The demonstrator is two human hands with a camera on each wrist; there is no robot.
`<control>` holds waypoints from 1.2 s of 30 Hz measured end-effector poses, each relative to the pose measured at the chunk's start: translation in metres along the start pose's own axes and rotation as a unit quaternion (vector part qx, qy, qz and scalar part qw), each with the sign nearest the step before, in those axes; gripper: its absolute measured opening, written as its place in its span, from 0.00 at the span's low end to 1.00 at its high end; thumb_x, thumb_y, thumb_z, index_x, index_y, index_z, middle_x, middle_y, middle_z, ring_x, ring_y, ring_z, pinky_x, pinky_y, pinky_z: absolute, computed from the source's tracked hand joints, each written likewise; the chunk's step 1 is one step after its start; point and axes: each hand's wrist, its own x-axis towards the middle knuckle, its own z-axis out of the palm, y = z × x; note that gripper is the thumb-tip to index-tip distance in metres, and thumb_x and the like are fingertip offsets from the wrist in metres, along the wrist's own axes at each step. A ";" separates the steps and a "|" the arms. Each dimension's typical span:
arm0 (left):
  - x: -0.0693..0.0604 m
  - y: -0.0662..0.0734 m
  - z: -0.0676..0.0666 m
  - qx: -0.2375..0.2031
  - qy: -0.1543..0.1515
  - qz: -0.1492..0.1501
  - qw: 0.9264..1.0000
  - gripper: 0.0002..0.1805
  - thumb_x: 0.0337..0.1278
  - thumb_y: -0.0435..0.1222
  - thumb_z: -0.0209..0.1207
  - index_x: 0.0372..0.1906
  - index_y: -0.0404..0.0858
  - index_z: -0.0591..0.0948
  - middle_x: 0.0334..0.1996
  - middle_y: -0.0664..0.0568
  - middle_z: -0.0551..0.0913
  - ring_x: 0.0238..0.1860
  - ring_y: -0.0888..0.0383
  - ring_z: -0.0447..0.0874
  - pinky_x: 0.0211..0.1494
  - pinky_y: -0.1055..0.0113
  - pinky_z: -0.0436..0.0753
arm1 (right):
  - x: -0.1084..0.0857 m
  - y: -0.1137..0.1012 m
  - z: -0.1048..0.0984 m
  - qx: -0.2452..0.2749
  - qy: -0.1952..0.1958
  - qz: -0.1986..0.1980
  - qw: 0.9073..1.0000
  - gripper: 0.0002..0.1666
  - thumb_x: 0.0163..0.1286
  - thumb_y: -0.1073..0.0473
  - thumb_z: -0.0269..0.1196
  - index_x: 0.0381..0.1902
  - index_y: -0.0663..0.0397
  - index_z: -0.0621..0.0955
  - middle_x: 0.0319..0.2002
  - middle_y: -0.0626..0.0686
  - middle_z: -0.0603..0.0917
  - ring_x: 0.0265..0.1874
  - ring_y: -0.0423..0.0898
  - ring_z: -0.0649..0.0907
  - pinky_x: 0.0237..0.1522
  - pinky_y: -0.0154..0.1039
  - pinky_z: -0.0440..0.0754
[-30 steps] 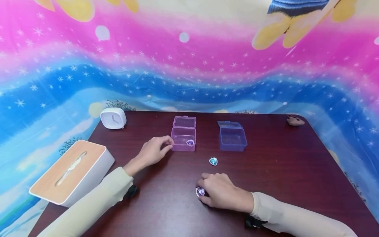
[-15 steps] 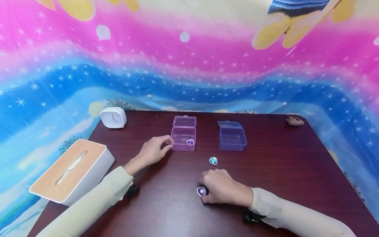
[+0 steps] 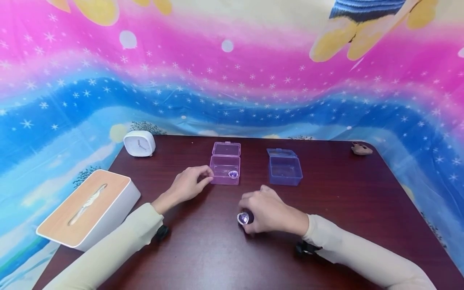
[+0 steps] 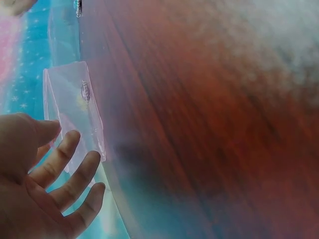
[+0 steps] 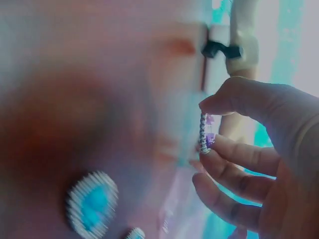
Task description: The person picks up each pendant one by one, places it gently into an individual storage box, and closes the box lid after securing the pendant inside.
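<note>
My right hand (image 3: pixel 270 211) pinches a purple heart-shaped gem (image 3: pixel 243 218) with a sparkling rim between thumb and fingers; the right wrist view shows this gem (image 5: pixel 205 133) edge-on. My left hand (image 3: pixel 186 184) holds the left wall of the pink clear box (image 3: pixel 224 180), whose lid stands open; its other fingers spread loosely in the left wrist view. Inside that box lies another purple gem (image 3: pixel 233 174). A blue gem (image 5: pixel 93 205) lies below the right hand in the right wrist view, with a smaller one (image 5: pixel 134 234) cut off at the frame's bottom. The right hand hides the blue gems in the head view.
Right of the pink box stands an open blue clear box (image 3: pixel 285 175). A white clock (image 3: pixel 139 143) and a wood-topped tissue box (image 3: pixel 88 209) stand on the left. A small brown object (image 3: pixel 361 149) sits at the back right corner of the table (image 3: pixel 203 257).
The right hand has moved away from me toward the boxes, carrying the purple gem, and now covers the blue gem in the head view. The left hand stays at the pink box.
</note>
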 end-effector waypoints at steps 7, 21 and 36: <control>0.000 0.000 -0.001 0.000 0.000 -0.002 1.000 0.03 0.70 0.44 0.63 0.42 0.52 0.84 0.35 0.62 0.88 0.36 0.62 0.82 0.42 0.58 0.80 | 0.029 0.025 -0.025 0.034 0.024 0.036 0.998 0.18 0.48 0.43 0.78 0.38 0.37 0.88 0.36 0.37 0.87 0.33 0.36 0.82 0.37 0.40 0.68; 0.000 -0.002 0.001 -0.004 -0.003 -0.005 1.000 0.03 0.70 0.44 0.63 0.43 0.52 0.84 0.35 0.62 0.88 0.36 0.62 0.83 0.43 0.57 0.81 | 0.092 0.063 -0.009 0.054 0.073 0.083 0.992 0.19 0.53 0.43 0.76 0.42 0.40 0.90 0.37 0.41 0.88 0.28 0.39 0.80 0.35 0.40 0.74; 0.000 -0.002 0.002 0.000 0.000 -0.006 1.000 0.03 0.71 0.43 0.63 0.43 0.52 0.84 0.38 0.61 0.89 0.39 0.61 0.85 0.44 0.55 0.82 | 0.128 0.071 0.007 0.055 0.019 0.119 0.991 0.21 0.57 0.43 0.75 0.48 0.40 0.89 0.45 0.44 0.90 0.39 0.43 0.84 0.47 0.45 0.77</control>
